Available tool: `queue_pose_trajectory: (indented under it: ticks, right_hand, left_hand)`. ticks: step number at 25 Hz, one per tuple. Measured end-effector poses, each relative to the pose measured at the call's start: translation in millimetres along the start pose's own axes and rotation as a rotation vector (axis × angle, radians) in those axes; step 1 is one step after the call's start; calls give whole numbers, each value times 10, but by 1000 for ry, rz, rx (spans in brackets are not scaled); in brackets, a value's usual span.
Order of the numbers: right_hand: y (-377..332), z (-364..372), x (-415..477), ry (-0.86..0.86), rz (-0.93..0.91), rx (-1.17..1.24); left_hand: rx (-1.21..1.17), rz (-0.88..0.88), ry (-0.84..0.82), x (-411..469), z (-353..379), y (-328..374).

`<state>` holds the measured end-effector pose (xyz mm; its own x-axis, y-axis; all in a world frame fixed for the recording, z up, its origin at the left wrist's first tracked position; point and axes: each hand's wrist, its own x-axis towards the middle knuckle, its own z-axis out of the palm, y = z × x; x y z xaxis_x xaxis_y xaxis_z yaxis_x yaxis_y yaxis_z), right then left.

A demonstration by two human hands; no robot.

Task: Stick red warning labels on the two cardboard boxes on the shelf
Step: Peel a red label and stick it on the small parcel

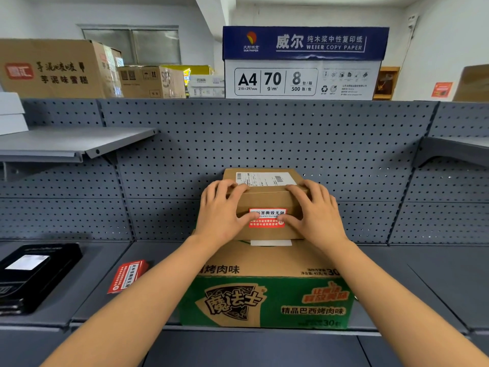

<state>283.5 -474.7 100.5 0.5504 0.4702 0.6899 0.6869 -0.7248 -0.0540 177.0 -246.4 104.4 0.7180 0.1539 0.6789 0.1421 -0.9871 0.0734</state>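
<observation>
I reckon I'm pressing the red label [267,218] onto the small box [267,200], left hand [221,213] and right hand [317,213] curled over its top, thumbs on the label; the big box [264,300] beneath, showing none, comes next.

Blue and white copy paper box [304,62], at the top: "威尔 纯木浆中性复印纸 WEIER COPY PAPER", with "SUN PAPER" under its logo. Its white panel reads "A4 210×297mm", "70 g/m²", "8 包/箱", "500 张/包".

Brown carton [50,70], upper left: "芋泥味雪糕".

Red warning label [267,218] on the front of the small cardboard box [264,197]: "签撕毁无效" — its smaller lines are unreadable.

White shipping label [264,178] on that box's top: barcodes, with print too small to read.

Green box [264,300] beneath: "魔法士" and "精品巴西烤肉味".
</observation>
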Motion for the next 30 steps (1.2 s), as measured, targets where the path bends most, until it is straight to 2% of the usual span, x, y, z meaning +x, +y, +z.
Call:
queue_pose_trajectory:
  ticks: [11,21,26,30]
  right_hand:
    - [-253,91,-7,74,152,36]
    - [-135,59,-61,69,101,58]
    - [-73,31,-98,-12,49,-37]
    - [-79,20,-91,-6,39,-84]
  left_hand:
    - [35,-128,61,-7,55,222]
    - [2,-57,18,-56,29,107]
    - [45,-30,-17,-74,9,106]
    - [93,3,-11,-80,7,105]
